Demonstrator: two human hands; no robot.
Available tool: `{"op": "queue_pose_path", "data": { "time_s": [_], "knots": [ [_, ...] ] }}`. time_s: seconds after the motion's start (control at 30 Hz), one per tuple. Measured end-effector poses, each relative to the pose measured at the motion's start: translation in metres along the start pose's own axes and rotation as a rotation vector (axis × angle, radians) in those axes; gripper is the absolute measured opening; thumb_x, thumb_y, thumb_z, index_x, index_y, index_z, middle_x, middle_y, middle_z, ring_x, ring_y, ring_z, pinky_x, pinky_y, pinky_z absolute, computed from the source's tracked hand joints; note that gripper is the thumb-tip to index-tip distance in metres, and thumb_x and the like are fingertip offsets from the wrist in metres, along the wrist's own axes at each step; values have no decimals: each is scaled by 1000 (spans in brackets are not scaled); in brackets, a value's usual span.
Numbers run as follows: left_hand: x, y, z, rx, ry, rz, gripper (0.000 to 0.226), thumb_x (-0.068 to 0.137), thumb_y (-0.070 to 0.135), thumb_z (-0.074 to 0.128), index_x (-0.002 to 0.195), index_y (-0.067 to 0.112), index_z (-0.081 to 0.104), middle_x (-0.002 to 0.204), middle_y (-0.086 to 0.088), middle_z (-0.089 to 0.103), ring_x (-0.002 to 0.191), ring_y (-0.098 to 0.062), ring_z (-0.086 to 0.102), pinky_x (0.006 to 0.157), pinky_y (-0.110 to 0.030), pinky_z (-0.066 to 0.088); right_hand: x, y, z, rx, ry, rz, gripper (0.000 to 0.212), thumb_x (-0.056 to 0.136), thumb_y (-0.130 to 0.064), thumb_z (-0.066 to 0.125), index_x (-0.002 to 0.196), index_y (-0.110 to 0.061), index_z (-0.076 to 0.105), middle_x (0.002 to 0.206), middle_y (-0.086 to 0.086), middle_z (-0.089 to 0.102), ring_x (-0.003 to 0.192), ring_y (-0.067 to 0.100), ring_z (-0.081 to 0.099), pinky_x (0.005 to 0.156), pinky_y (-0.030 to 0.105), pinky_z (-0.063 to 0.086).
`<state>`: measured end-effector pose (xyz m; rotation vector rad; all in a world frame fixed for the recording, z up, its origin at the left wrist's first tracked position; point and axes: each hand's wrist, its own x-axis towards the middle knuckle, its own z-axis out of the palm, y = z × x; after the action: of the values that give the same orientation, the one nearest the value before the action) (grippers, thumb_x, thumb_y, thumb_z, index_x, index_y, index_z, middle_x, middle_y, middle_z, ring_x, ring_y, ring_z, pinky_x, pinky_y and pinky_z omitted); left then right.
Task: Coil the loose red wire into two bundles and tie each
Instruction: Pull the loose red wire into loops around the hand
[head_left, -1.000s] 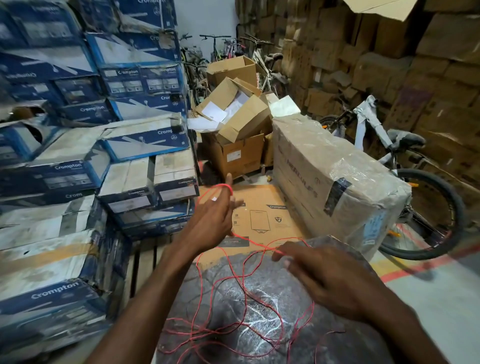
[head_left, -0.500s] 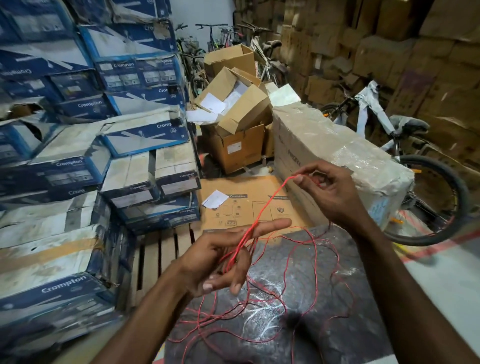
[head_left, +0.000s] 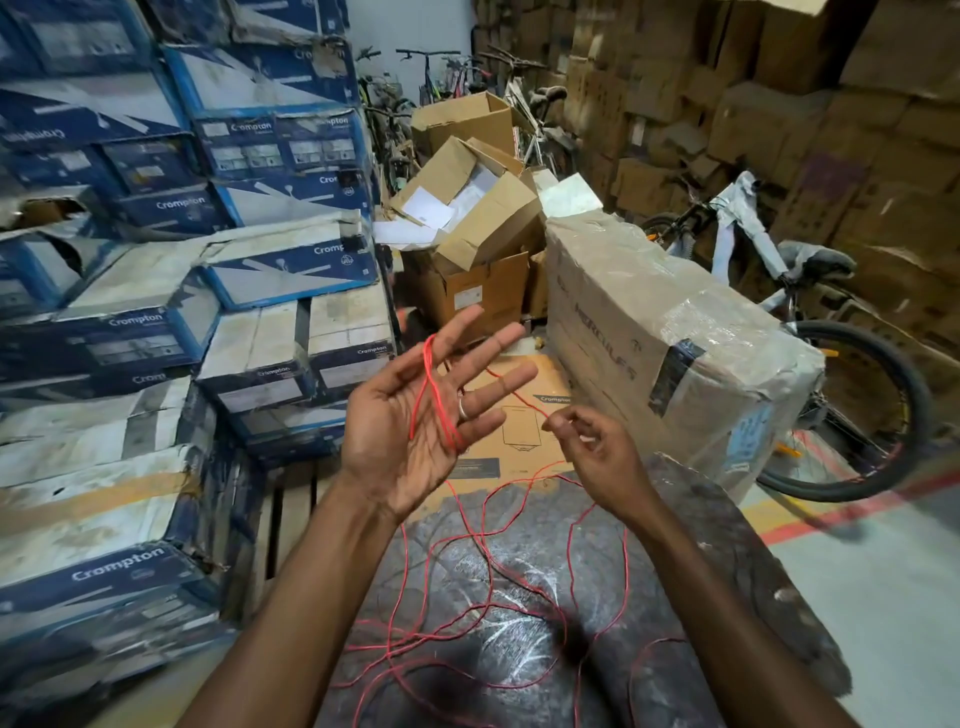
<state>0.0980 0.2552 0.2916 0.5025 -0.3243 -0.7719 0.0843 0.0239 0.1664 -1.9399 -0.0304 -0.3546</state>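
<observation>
A thin red wire (head_left: 470, 613) lies in loose tangled loops on a dark worn surface (head_left: 727, 540) in front of me. My left hand (head_left: 415, 415) is raised palm up with straight, spread fingers, and a few turns of the wire run across the palm and over the hand's far side. My right hand (head_left: 592, 447) is just to its right, fingers curled, pinching the wire strand that comes from behind the left fingers. From both hands the wire drops to the tangle below.
Stacked blue and white Crompton cartons (head_left: 156, 338) fill the left. A large plastic-wrapped box (head_left: 665, 332) stands at right, with a bicycle (head_left: 810, 332) behind it. Open brown cartons (head_left: 467, 234) sit ahead, a flat carton (head_left: 519, 426) lies under my hands, and a wooden pallet (head_left: 285, 514) shows at left.
My left hand has risen and opened out palm up, with wire turns now across it. My right hand has dropped from up high to beside the left fingers, still pinching the wire.
</observation>
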Motion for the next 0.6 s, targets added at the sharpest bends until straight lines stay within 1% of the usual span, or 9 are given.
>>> {"op": "queue_pose_path", "data": {
  "time_s": [0.1,0.17,0.2,0.27,0.33,0.4,0.47,0.53,0.6],
  "knots": [
    [12,-1,2,134,159,62,54,108,39,23,155,15,36,150,-22,50,128,-45,57,84,-45,60,-18,5,10,-13,-78,26,23,106,-26,55,91,-18,70,72,-22,65,66,-4,58,64,26,38],
    [21,-2,2,184,246,88,55,109,44,26,152,12,37,145,-23,55,125,-46,60,86,-49,59,-32,5,18,0,-103,47,27,107,-27,53,87,-18,68,55,-20,52,52,-1,43,57,27,30],
    [25,-3,2,184,283,103,53,109,44,29,150,11,38,143,-24,56,123,-46,61,87,-51,58,-38,5,22,5,-113,61,29,107,-32,52,85,-20,67,51,-18,47,49,1,36,55,28,27],
    [32,-5,-3,161,339,134,43,108,41,37,141,14,40,144,-27,54,120,-49,62,86,-57,59,-51,1,30,-7,-157,84,38,105,-49,48,81,-25,66,48,-16,44,47,6,31,55,29,26],
    [38,-6,-10,153,399,168,42,108,37,41,143,16,37,149,-27,47,115,-49,65,84,-61,58,-62,-4,32,-62,-251,95,53,101,-66,40,77,-26,65,47,-11,41,45,7,32,55,29,29],
    [42,-5,-19,215,452,209,52,108,34,41,156,19,27,155,-23,42,110,-46,69,84,-62,58,-70,-15,29,-172,-403,105,61,100,-71,34,78,-24,66,48,-8,41,46,6,37,57,29,32],
    [43,-6,-25,375,492,226,54,109,36,36,160,29,19,159,-17,40,105,-41,72,87,-58,56,-73,-29,20,-284,-539,118,61,102,-69,30,82,-25,67,48,-11,46,47,2,42,60,29,34],
    [42,-9,-32,566,546,210,54,110,41,30,161,36,13,162,-9,36,107,-34,72,92,-50,51,-71,-39,10,-380,-616,100,57,103,-66,26,90,-28,66,54,-15,53,54,0,49,65,30,40],
    [42,-13,-40,722,614,184,55,109,45,28,160,42,8,160,0,37,116,-23,65,94,-47,45,-70,-47,2,-510,-661,2,48,104,-64,23,102,-34,61,69,-14,62,72,4,58,78,35,49]
  ]
}}
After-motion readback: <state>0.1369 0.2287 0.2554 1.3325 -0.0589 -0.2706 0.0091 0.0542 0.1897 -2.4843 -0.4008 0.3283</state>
